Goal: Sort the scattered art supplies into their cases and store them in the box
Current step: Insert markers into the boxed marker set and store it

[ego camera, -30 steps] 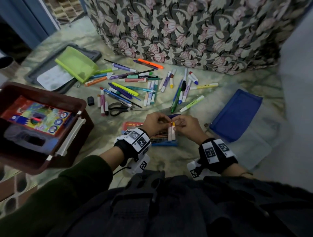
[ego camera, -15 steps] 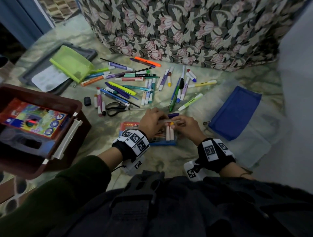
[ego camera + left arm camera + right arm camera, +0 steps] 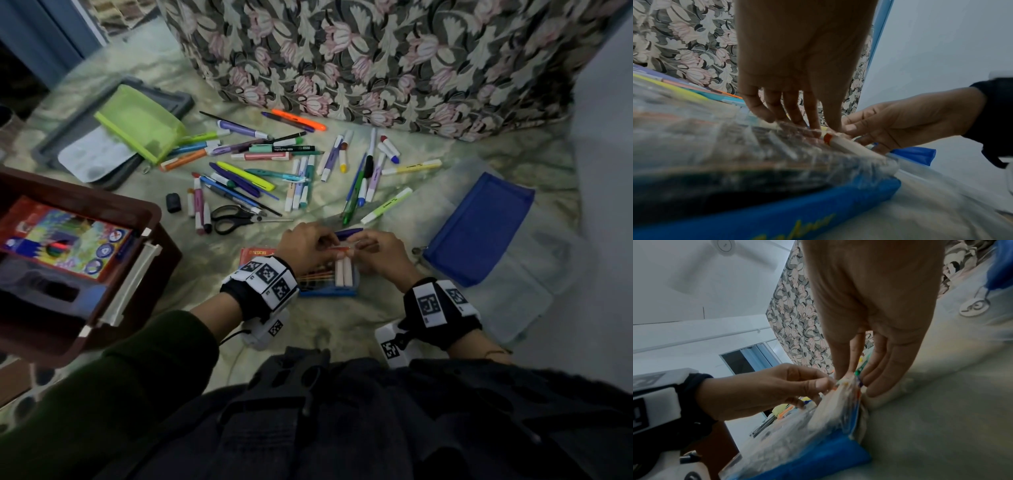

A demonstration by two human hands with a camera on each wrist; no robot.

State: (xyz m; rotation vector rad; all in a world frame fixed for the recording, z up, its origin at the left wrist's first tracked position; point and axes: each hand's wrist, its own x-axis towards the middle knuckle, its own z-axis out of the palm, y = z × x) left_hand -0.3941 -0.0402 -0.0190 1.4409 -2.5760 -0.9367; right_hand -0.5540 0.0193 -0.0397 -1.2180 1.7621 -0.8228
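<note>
A clear plastic marker pouch [image 3: 325, 286] with a blue base lies on the floor in front of me, with white markers [image 3: 343, 274] standing inside it. My left hand [image 3: 308, 246] pinches the pouch's open top edge between thumb and forefinger. My right hand [image 3: 373, 250] pinches the same edge from the other side. In the left wrist view an orange-capped marker [image 3: 849, 146] lies under the plastic of the pouch [image 3: 756, 154], just below my left hand [image 3: 813, 128]. The right wrist view shows my right hand [image 3: 857, 376] meeting the left hand [image 3: 818, 386] at the pouch mouth [image 3: 846, 386]. Many loose pens and markers [image 3: 274, 164] lie scattered beyond.
A brown box [image 3: 102, 197] at left holds a coloured pencil pack [image 3: 65, 240]. A green mesh pouch [image 3: 140, 123] lies on a grey tray [image 3: 171, 99]. A blue pencil case [image 3: 479, 229] rests on clear plastic [image 3: 531, 291] at right. Scissors [image 3: 236, 219] lie near the pens. Floral cloth [image 3: 376, 58] hangs behind.
Both hands have stayed at the pouch mouth and drawn closer together over the marker caps. The view has shifted slightly.
</note>
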